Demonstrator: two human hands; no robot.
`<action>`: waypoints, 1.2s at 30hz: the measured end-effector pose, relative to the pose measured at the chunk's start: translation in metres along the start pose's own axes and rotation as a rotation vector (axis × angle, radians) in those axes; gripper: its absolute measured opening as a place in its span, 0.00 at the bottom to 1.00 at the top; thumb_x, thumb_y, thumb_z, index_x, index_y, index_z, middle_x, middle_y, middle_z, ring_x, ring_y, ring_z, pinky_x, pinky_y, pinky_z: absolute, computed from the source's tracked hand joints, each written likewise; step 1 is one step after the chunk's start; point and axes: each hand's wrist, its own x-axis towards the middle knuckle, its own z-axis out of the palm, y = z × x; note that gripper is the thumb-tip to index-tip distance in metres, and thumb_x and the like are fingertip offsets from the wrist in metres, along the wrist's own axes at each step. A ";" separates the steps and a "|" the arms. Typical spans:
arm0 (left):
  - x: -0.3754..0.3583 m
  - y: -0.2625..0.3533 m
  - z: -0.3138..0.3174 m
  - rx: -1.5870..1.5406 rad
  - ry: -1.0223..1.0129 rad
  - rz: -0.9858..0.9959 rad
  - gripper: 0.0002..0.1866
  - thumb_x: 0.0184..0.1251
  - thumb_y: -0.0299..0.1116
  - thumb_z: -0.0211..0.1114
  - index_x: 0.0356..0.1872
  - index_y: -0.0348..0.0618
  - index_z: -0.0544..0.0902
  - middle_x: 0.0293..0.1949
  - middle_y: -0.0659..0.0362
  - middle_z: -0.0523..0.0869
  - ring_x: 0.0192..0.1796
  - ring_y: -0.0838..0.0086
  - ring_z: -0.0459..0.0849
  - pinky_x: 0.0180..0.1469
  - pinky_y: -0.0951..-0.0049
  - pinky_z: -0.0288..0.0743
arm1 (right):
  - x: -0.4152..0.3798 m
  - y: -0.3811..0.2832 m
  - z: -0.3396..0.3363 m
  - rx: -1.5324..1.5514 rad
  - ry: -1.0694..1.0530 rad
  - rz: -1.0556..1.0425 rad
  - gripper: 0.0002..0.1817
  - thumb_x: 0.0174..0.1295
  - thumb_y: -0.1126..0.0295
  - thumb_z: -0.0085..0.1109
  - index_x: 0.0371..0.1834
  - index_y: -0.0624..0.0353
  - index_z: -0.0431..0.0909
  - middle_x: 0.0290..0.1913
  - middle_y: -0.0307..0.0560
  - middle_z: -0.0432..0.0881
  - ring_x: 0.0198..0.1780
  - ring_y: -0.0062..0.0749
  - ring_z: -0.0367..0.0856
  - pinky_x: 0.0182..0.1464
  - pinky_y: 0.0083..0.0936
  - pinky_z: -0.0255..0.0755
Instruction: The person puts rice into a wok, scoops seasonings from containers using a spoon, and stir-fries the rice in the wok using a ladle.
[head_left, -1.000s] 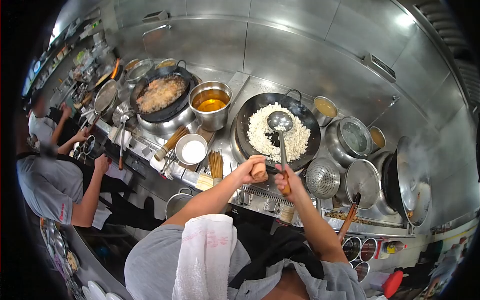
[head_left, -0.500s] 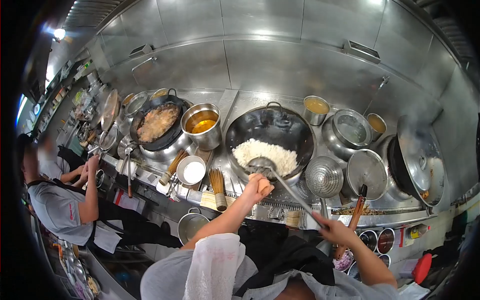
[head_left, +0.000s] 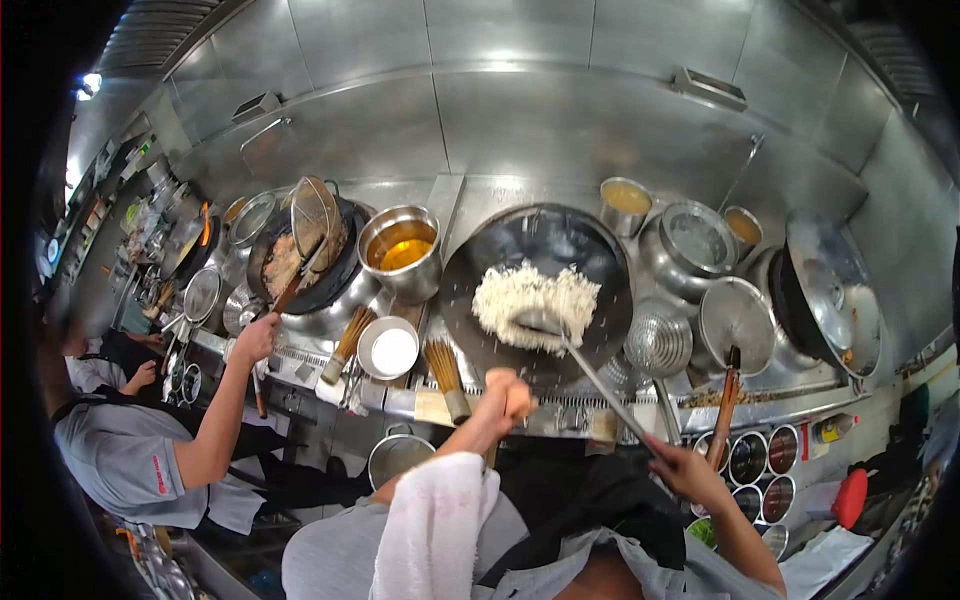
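Observation:
My right hand (head_left: 688, 474) is wrapped round the long handle of a ladle (head_left: 610, 400), whose bowl is pushed into white rice (head_left: 510, 295). The rice lies heaped in a large black wok (head_left: 600, 250), with a few loose grains in the air near its rim. At the wok's near edge, my left hand (head_left: 508, 395) is closed in a fist on it; the handle itself is hidden under the fingers. A white towel (head_left: 435, 525) hangs over my left forearm.
Left of the wok stand a pot of yellow liquid (head_left: 402, 245), a bowl of white stuff (head_left: 388, 348) and a bamboo brush (head_left: 445, 375). A perforated ladle (head_left: 658, 340) and a strainer (head_left: 737, 325) lie right. A co-worker's hand (head_left: 257, 338) holds a strainer over another wok (head_left: 335, 275).
The wok has tipped and the rice has shifted up from its near side, breaking into loose grains. My right hand moved slightly right and down. The co-worker's hand brought a strainer over the left wok.

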 end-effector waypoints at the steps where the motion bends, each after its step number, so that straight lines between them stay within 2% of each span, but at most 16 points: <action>1: -0.009 -0.002 0.003 0.084 0.090 0.091 0.08 0.69 0.38 0.54 0.35 0.46 0.73 0.24 0.57 0.77 0.21 0.64 0.78 0.25 0.61 0.81 | -0.015 -0.005 -0.003 0.025 -0.020 0.023 0.29 0.67 0.65 0.61 0.72 0.43 0.68 0.40 0.62 0.84 0.43 0.18 0.79 0.49 0.23 0.73; 3: 0.011 0.015 -0.009 0.017 -0.111 -0.003 0.06 0.67 0.35 0.56 0.35 0.45 0.72 0.24 0.58 0.76 0.21 0.64 0.77 0.29 0.59 0.84 | -0.010 -0.015 -0.003 0.001 -0.058 0.043 0.31 0.65 0.66 0.62 0.72 0.42 0.67 0.38 0.63 0.84 0.41 0.27 0.84 0.49 0.27 0.74; 5: 0.046 0.024 0.002 -0.080 -0.057 0.062 0.06 0.65 0.33 0.58 0.34 0.45 0.71 0.26 0.58 0.76 0.25 0.65 0.78 0.28 0.61 0.83 | 0.026 -0.023 0.012 -0.214 -0.088 0.050 0.35 0.64 0.68 0.60 0.75 0.40 0.62 0.33 0.65 0.83 0.37 0.48 0.86 0.45 0.37 0.76; 7: 0.051 0.023 0.005 -0.037 -0.081 0.028 0.05 0.66 0.32 0.58 0.34 0.45 0.71 0.30 0.59 0.76 0.29 0.67 0.80 0.30 0.62 0.82 | 0.090 0.012 0.047 -0.202 0.068 -0.192 0.38 0.64 0.70 0.56 0.77 0.37 0.55 0.29 0.65 0.81 0.33 0.63 0.81 0.40 0.48 0.74; 9: 0.056 -0.014 -0.033 -0.086 -0.130 0.074 0.09 0.69 0.37 0.59 0.31 0.45 0.74 0.28 0.59 0.79 0.24 0.67 0.78 0.28 0.66 0.79 | 0.132 0.008 0.068 -0.265 -0.006 0.090 0.38 0.65 0.71 0.50 0.79 0.39 0.50 0.47 0.71 0.80 0.47 0.64 0.81 0.49 0.44 0.73; 11: 0.036 -0.046 -0.074 -0.021 -0.047 0.034 0.07 0.68 0.36 0.58 0.37 0.45 0.75 0.31 0.59 0.79 0.29 0.68 0.81 0.33 0.65 0.82 | 0.113 0.002 0.058 -0.226 0.031 0.043 0.38 0.65 0.70 0.51 0.79 0.40 0.51 0.50 0.69 0.80 0.47 0.60 0.82 0.50 0.42 0.73; 12: 0.009 -0.038 -0.073 0.023 -0.154 0.058 0.07 0.66 0.34 0.60 0.38 0.43 0.76 0.32 0.57 0.80 0.28 0.68 0.82 0.26 0.66 0.81 | 0.100 -0.012 0.051 -0.172 0.065 -0.021 0.37 0.66 0.70 0.52 0.79 0.40 0.52 0.54 0.67 0.80 0.47 0.56 0.84 0.51 0.40 0.74; 15: 0.002 0.000 -0.029 0.097 0.019 -0.021 0.08 0.67 0.36 0.60 0.36 0.43 0.75 0.28 0.58 0.79 0.21 0.65 0.80 0.22 0.66 0.79 | 0.037 -0.029 0.018 0.030 -0.002 -0.060 0.35 0.66 0.67 0.56 0.77 0.40 0.56 0.51 0.67 0.82 0.53 0.53 0.83 0.56 0.37 0.73; 17: 0.066 0.009 -0.031 -0.151 -0.196 0.023 0.08 0.69 0.35 0.59 0.34 0.44 0.74 0.28 0.58 0.79 0.24 0.64 0.80 0.30 0.61 0.85 | 0.020 -0.010 0.016 0.054 -0.061 -0.052 0.34 0.67 0.65 0.57 0.77 0.41 0.58 0.58 0.63 0.80 0.59 0.44 0.82 0.59 0.31 0.70; 21: 0.085 0.005 -0.005 -0.005 -0.075 0.063 0.10 0.70 0.38 0.59 0.35 0.43 0.74 0.27 0.56 0.80 0.26 0.64 0.82 0.23 0.68 0.79 | 0.103 0.031 0.052 -0.148 0.029 -0.088 0.35 0.67 0.65 0.56 0.77 0.37 0.56 0.55 0.66 0.80 0.56 0.58 0.79 0.58 0.37 0.72; 23: 0.078 -0.029 -0.044 -0.161 -0.335 0.052 0.09 0.70 0.39 0.60 0.38 0.44 0.74 0.28 0.56 0.80 0.24 0.63 0.82 0.21 0.68 0.79 | 0.133 0.028 0.054 -0.183 0.071 -0.030 0.35 0.67 0.65 0.55 0.77 0.36 0.56 0.54 0.67 0.80 0.55 0.61 0.79 0.57 0.39 0.73; 24: 0.051 -0.038 -0.048 -0.045 -0.102 0.047 0.08 0.69 0.37 0.61 0.39 0.45 0.76 0.31 0.58 0.80 0.27 0.66 0.82 0.34 0.63 0.86 | 0.141 0.023 0.053 -0.183 0.081 -0.041 0.34 0.68 0.65 0.55 0.77 0.37 0.56 0.54 0.67 0.80 0.54 0.59 0.80 0.56 0.39 0.73; 26: 0.017 -0.035 -0.039 0.047 -0.082 0.030 0.07 0.68 0.36 0.62 0.38 0.45 0.76 0.30 0.58 0.80 0.26 0.66 0.82 0.32 0.63 0.85 | 0.140 0.020 0.049 -0.162 0.100 -0.064 0.34 0.68 0.65 0.54 0.77 0.38 0.56 0.54 0.67 0.80 0.53 0.58 0.81 0.55 0.39 0.73; 28: 0.022 -0.023 -0.036 0.142 -0.025 -0.010 0.06 0.65 0.34 0.62 0.36 0.46 0.75 0.28 0.57 0.80 0.26 0.65 0.82 0.25 0.64 0.82 | 0.111 0.020 0.034 0.060 0.134 -0.338 0.36 0.69 0.65 0.55 0.79 0.41 0.53 0.43 0.52 0.85 0.30 0.33 0.80 0.40 0.29 0.75; 33: 0.032 -0.011 -0.014 -0.032 -0.037 0.082 0.04 0.63 0.31 0.60 0.33 0.46 0.74 0.27 0.57 0.79 0.25 0.62 0.81 0.21 0.63 0.78 | 0.029 0.018 -0.030 -0.003 -0.170 -0.035 0.34 0.70 0.72 0.54 0.78 0.42 0.57 0.34 0.33 0.77 0.29 0.21 0.72 0.36 0.21 0.72; 36: -0.016 -0.003 0.033 0.009 0.125 0.136 0.03 0.64 0.30 0.58 0.32 0.45 0.73 0.26 0.57 0.77 0.25 0.64 0.79 0.25 0.59 0.80 | 0.001 0.043 -0.062 0.127 -0.327 0.087 0.32 0.70 0.71 0.55 0.77 0.43 0.60 0.37 0.36 0.81 0.32 0.19 0.73 0.40 0.21 0.73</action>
